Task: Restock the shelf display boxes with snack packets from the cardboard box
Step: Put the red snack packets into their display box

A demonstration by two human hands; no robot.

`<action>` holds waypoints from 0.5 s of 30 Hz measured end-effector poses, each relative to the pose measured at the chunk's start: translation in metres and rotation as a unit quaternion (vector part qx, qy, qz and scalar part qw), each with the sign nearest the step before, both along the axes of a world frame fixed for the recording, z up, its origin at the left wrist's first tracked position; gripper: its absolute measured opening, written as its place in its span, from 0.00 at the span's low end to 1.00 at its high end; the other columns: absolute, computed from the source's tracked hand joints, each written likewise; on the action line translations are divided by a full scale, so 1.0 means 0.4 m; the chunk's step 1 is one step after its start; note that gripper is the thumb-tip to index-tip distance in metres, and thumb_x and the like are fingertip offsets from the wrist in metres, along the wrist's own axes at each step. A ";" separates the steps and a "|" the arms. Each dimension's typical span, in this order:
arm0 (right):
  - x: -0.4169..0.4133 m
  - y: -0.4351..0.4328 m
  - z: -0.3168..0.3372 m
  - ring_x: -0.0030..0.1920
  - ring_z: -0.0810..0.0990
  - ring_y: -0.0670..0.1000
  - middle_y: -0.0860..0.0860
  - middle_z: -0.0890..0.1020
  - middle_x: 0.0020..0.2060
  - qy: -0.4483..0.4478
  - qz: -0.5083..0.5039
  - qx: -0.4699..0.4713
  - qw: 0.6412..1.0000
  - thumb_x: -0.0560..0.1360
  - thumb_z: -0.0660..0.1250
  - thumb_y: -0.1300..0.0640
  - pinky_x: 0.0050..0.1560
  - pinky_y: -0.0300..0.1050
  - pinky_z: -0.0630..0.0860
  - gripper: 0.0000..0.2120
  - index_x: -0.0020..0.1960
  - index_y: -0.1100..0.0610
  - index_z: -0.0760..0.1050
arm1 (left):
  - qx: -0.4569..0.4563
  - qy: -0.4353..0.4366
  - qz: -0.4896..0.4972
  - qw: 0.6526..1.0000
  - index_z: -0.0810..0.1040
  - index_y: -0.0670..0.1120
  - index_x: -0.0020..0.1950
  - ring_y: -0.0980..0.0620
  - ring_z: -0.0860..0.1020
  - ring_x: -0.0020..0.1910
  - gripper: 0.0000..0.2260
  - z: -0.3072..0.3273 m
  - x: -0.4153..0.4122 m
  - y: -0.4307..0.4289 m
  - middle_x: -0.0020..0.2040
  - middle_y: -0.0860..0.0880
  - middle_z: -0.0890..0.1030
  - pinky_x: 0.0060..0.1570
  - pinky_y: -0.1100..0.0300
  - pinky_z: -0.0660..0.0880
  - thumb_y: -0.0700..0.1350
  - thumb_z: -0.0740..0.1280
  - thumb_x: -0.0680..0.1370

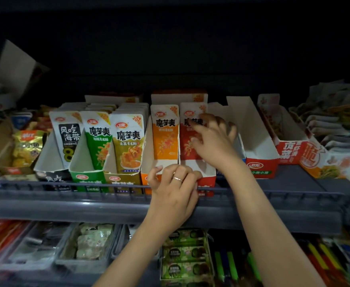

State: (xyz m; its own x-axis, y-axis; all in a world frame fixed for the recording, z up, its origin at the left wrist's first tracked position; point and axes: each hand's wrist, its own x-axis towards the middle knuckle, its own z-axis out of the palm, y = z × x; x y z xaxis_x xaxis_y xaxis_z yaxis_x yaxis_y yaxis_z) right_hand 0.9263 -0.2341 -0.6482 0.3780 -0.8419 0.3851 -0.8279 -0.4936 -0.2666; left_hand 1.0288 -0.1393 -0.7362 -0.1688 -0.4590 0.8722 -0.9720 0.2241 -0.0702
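Note:
A red display box [208,179] stands on the grey shelf [66,206], holding upright red snack packets [187,150]. My right hand [213,139] is inside this box, fingers curled against the front red packet, thumb on its face. My left hand [174,187], with a ring, grips the box's front lip at the shelf rail. To the left stands an orange box with orange packets [165,135]. The cardboard supply box is out of view.
Further left stand olive [128,141], green [98,137] and black-and-white [68,135] packet boxes. To the right sit an empty red-fronted box [261,166] and another red box [290,150]. Loose packets pile at the far right [335,125]. A lower shelf holds trays [87,245].

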 end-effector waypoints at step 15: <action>-0.066 0.288 -0.137 0.44 0.73 0.46 0.49 0.79 0.40 -0.185 0.189 -0.188 0.946 0.72 0.60 0.61 0.47 0.41 0.67 0.07 0.41 0.57 0.77 | 0.177 -0.081 -0.086 0.977 0.78 0.42 0.48 0.47 0.77 0.43 0.09 -0.020 0.072 0.233 0.46 0.46 0.79 0.46 0.56 0.68 0.42 0.59 0.76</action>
